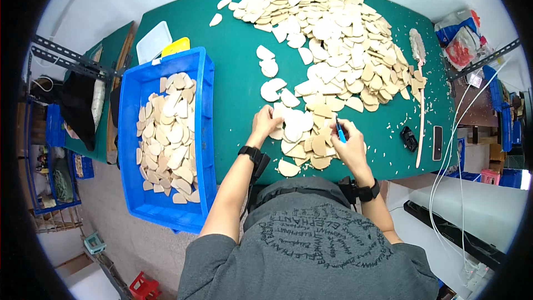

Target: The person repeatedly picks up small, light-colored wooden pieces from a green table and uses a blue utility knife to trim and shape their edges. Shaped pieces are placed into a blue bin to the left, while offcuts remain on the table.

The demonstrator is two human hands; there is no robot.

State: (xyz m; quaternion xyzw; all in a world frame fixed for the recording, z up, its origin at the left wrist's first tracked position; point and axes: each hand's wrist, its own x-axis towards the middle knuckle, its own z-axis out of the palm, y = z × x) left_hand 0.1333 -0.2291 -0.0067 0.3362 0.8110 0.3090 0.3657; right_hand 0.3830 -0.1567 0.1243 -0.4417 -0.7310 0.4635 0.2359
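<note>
Cream and tan half-round pieces [355, 50], thin and foam-like, lie in a big heap across the green table, with more close in front of me. My left hand [266, 123] is at the left edge of the near group, its fingers closed on the rim of a cream half-round piece [282, 112]; the fingertips are partly hidden. In my right hand [350, 142] is a slim blue pen-like tool [340, 132], its tip pointing away from me over the near pieces. Whether it has a blade or a nib is too small to tell.
At my left stands a blue crate [206, 116] holding many similar pieces. Behind it are a clear lid [154, 41] and a yellow tray [176, 46]. To the right lie a long-handled duster [420, 94], a phone [437, 143], a small black object [408, 139] and scattered scraps.
</note>
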